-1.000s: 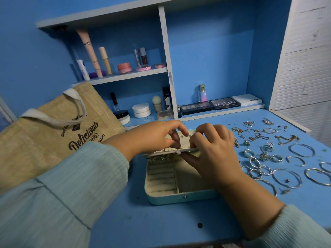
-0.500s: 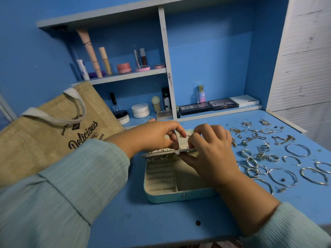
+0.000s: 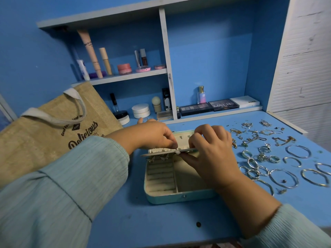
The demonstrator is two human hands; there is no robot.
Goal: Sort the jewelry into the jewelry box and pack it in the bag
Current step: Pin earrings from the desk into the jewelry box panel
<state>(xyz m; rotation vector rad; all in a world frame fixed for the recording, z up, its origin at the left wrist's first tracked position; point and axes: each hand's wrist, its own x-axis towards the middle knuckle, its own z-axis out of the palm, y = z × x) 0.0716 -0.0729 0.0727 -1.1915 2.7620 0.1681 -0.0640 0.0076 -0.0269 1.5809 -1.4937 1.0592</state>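
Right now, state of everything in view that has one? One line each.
jewelry box: open, lower compartments look empty
earring panel: raised over the box, butterfly earrings hanging from it
left hand: pinching the panel's top edge
right hand: gripping the panel
bag: leaning, unpacked
loose jewelry: spread on the desk, unsorted

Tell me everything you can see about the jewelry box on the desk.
The jewelry box is small, pale teal outside with a cream, fabric-looking lining, and sits open on the blue desk beside the burlap bag. Its left compartment holds ridged ring rolls; the right one looks bare. A small stud shows on the front wall. The left hand and right hand pinch a thin cream panel above it, with two butterfly earrings hanging from it.
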